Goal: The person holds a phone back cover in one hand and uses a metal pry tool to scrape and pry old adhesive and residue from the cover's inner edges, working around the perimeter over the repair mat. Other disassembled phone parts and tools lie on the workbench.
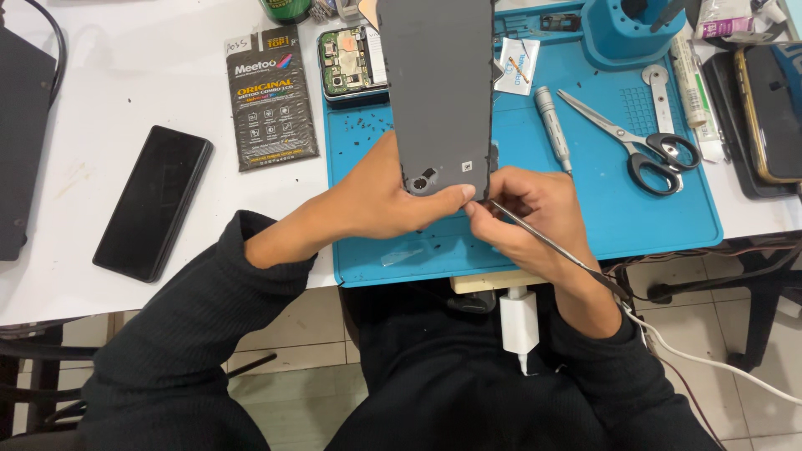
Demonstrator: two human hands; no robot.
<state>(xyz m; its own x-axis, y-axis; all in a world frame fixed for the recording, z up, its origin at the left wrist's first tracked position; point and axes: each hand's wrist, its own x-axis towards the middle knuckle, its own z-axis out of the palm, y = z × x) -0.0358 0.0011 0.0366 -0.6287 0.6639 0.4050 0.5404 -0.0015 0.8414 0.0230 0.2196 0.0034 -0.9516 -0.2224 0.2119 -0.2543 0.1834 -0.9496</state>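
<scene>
My left hand grips the near end of a grey phone back panel, holding it upright and tilted away over the blue work mat. My right hand pinches a thin metal pry tool whose tip touches the panel's lower right corner, beside my left thumb. The panel's near end shows a camera cutout and a small white sticker. An opened phone body with exposed green circuit board lies on the mat's far left corner, partly hidden behind the panel.
A black phone and a dark spare-part packet lie on the white table at left. On the mat: screwdriver, scissors, blue tool holder. Another phone sits far right. A white charger hangs below the table edge.
</scene>
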